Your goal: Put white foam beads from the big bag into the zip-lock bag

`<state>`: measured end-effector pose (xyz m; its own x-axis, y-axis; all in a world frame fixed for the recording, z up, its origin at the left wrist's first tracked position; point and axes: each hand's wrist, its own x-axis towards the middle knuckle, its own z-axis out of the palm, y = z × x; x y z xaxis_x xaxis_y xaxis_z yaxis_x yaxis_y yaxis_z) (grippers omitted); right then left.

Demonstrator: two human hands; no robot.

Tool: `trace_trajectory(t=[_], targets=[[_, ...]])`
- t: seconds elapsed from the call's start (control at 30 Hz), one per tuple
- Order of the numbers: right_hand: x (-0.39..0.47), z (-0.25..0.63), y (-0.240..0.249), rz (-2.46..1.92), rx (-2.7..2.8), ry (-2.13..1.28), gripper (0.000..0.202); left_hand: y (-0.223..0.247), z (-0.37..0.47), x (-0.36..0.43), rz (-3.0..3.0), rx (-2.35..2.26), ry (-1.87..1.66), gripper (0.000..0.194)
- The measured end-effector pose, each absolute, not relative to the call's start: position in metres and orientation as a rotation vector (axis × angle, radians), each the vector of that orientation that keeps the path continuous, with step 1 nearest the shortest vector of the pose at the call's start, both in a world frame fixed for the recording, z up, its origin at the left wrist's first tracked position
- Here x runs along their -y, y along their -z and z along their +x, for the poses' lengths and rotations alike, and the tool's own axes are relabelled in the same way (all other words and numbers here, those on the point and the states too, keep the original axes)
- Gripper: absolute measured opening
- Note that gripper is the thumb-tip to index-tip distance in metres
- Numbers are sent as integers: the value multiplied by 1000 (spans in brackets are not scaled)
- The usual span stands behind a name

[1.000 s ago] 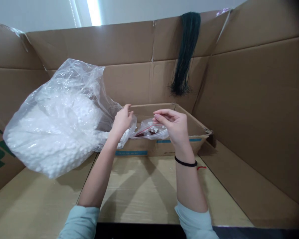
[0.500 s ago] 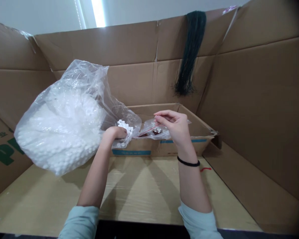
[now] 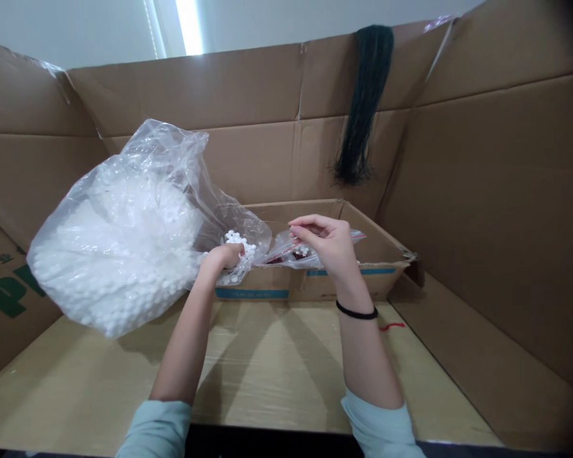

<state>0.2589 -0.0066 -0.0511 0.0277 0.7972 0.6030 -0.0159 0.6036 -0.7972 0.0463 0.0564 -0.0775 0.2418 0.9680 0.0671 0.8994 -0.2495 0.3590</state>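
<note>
A large clear plastic bag [image 3: 119,248] full of small white balls lies at the left, its mouth reaching over a cardboard box. My left hand [image 3: 225,256] is at that mouth, fingers curled and pressed together beside loose white balls [image 3: 233,236]; what they pinch is too small to make out. My right hand [image 3: 332,245] is raised over a clear zip bag [image 3: 279,249], thumb and fingertips pinched on something tiny that I cannot identify. Inside the zip bag, white balls and dark red bits show, partly hidden by the right hand.
The open cardboard box [image 3: 325,289] stands on the pale table [image 3: 267,369] under both hands. Cardboard walls [image 3: 253,152] enclose the table at the back and sides. A bundle of dark green strands [image 3: 365,108] hangs over the back wall. A red strip [image 3: 392,326] lies at the right.
My right hand has shifted slightly left and down over the zip bag. My left hand's fingertips have risen a little from among the white balls.
</note>
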Motion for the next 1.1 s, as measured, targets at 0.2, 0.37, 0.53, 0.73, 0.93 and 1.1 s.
trace_trajectory(t=[0.2, 0.37, 0.53, 0.73, 0.93, 1.1], targets=[[4, 257, 52, -743, 1446, -692, 11, 75, 54, -42, 2287, -1861, -316, 21], [2, 254, 54, -756, 1490, -738, 11, 75, 55, -35, 2307, -1929, -503, 27], [-2, 245, 58, -750, 1505, -801, 16, 70, 61, -26, 2193, -1750, -1246, 31], [-4, 242, 60, -713, 1580, -763, 10, 62, 74, -2, 1860, -1037, -1480, 33], [0, 242, 57, -559, 1606, -700, 8, 61, 78, 9, 1756, -851, -1370, 32], [0, 239, 58, -565, 1599, -728, 11, 63, 78, 9, 1790, -833, -1363, 31]])
